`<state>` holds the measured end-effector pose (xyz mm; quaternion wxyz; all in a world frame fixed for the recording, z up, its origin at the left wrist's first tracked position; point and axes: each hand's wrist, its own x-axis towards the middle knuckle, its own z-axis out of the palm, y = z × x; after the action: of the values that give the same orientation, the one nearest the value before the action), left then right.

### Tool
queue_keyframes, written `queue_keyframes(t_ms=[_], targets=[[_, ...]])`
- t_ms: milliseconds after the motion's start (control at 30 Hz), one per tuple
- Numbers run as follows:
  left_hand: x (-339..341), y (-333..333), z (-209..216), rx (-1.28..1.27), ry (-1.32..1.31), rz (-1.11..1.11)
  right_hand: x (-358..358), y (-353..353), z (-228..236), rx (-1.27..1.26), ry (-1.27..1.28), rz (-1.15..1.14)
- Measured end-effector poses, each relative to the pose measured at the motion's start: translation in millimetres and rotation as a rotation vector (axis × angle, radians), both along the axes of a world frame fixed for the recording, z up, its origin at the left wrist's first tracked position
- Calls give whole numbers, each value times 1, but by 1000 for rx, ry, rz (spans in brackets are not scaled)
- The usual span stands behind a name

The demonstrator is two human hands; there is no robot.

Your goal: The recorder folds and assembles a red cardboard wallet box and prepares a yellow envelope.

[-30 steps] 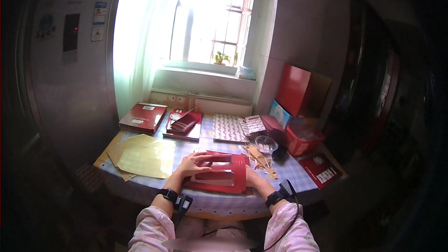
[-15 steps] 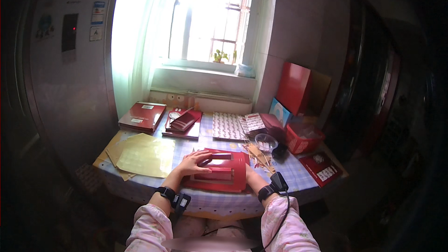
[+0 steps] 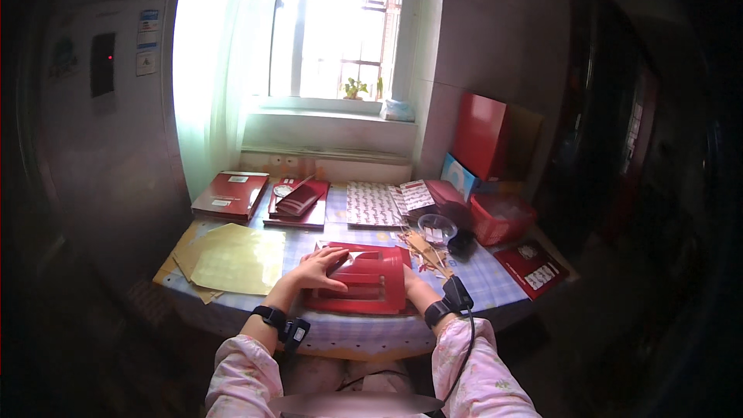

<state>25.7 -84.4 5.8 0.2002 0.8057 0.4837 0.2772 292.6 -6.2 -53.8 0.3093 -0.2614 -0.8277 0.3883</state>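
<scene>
A red cardboard piece (image 3: 364, 296) with long cut-out slots lies on the checked tablecloth in front of me. Its right edge curves upward into a raised band (image 3: 395, 282). My left hand (image 3: 321, 269) rests on the left part of the cardboard with its fingers stretched out and apart. At the right edge is my right hand (image 3: 414, 285), its fingers hidden behind the raised band, so their grip does not show. Both wrists wear black straps with small devices. Yellowish sheets (image 3: 240, 259) lie left of my left hand.
Red folders (image 3: 232, 195) and a dark red booklet (image 3: 300, 197) lie at the back left. Patterned sheets (image 3: 375, 205), a clear round tub (image 3: 437, 228), brown paper scraps (image 3: 426, 251) and a red basket (image 3: 503, 217) sit to the right. Another red card (image 3: 532, 267) lies by the right edge.
The strips around the slots of the red cardboard have shifted and look flatter. My left hand has stayed on it, fingers slightly more spread. The whole view has shifted slightly.
</scene>
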Motion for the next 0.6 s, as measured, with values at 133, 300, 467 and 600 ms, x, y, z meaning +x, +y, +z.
queue_keyframes(t_ms=[133,300,467,600], targets=[[8,-4,21,-23,182,69,10,4,-20,-124,56,-20],[11,2,31,-99,273,9,13,8,-26,-273,129,-34],[18,11,16,-37,164,-22,3,16,-35,-418,196,-34],[22,10,14,31,163,-22,-3,30,-33,-532,260,-34]])
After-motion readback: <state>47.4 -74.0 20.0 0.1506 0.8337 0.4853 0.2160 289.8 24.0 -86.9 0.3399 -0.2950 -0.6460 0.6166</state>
